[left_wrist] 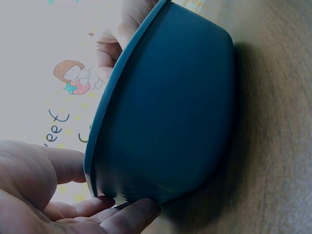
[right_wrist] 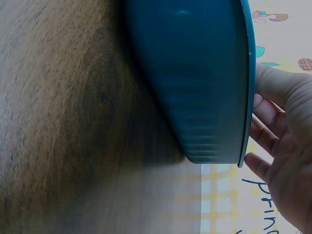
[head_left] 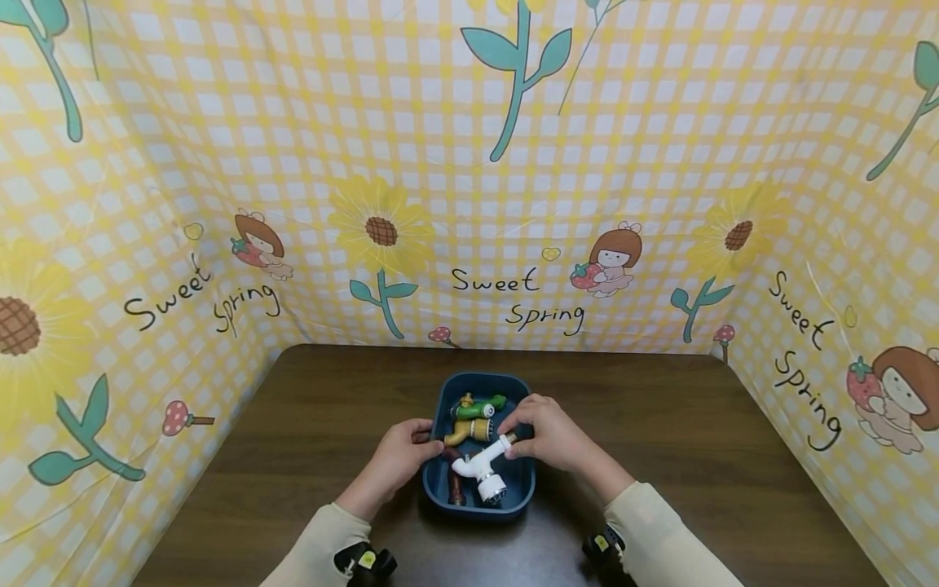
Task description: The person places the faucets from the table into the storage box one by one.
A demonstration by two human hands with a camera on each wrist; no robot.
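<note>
A dark blue plastic basin (head_left: 478,513) stands on the table with several taps in it. My left hand (head_left: 399,456) grips its left rim, thumb on the inner side and fingers along the outer wall, as the left wrist view shows. Over the right rim reaches my right hand (head_left: 550,432), pinching the threaded end of a white plastic tap (head_left: 480,466) between thumb and fingers. That tap lies slantwise across the front of the basin, over a dark red-brown tap (head_left: 456,487). Behind them are a yellow-brown tap (head_left: 469,430) and a green tap (head_left: 475,409). In the right wrist view the rim hides the fingertips.
The dark wooden table (head_left: 337,391) extends to both sides of the basin. A yellow checked cloth (head_left: 484,204) with printed flowers hangs along its back and both sides. Each wrist wears a small black camera, one of them (head_left: 364,561) at the left sleeve.
</note>
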